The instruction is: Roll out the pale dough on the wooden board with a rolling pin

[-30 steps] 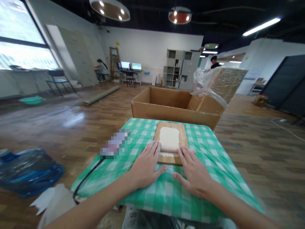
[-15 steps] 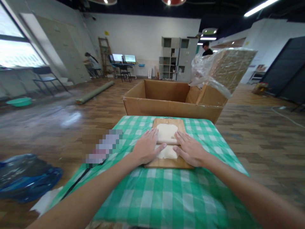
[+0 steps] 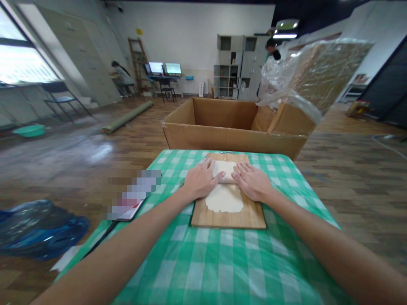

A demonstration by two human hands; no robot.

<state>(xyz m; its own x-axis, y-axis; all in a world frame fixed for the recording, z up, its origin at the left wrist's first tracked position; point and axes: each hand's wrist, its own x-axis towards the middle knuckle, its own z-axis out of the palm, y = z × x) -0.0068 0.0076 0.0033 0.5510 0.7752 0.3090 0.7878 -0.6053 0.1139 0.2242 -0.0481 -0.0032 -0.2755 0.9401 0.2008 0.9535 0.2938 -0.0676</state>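
A sheet of pale dough (image 3: 224, 200) lies on a wooden cutting board (image 3: 229, 221), its near edge ragged. Across the dough lies a pale rolling pin (image 3: 227, 178), whose ends are hidden beneath my hands. My left hand (image 3: 201, 178) presses on the pin's left end, fingers stretched forward and thumb pointing inward. On the right end rests my right hand (image 3: 252, 182), also with straight fingers and its thumb turned in. Neither hand is wrapped round the pin. More dough shows beyond the pin, between my fingertips.
A green-and-white checked cloth (image 3: 203, 262) covers the table. A blurred-out flat object (image 3: 135, 197) lies at its left edge with a dark strap. Beyond stands a large open cardboard box (image 3: 229, 137) with plastic wrap. A blue plastic bag (image 3: 44, 231) is on the left floor.
Both hands and the rolling pin have moved forward over the dough, away from me. More of the near dough and board is uncovered. The camera view has tilted slightly down.
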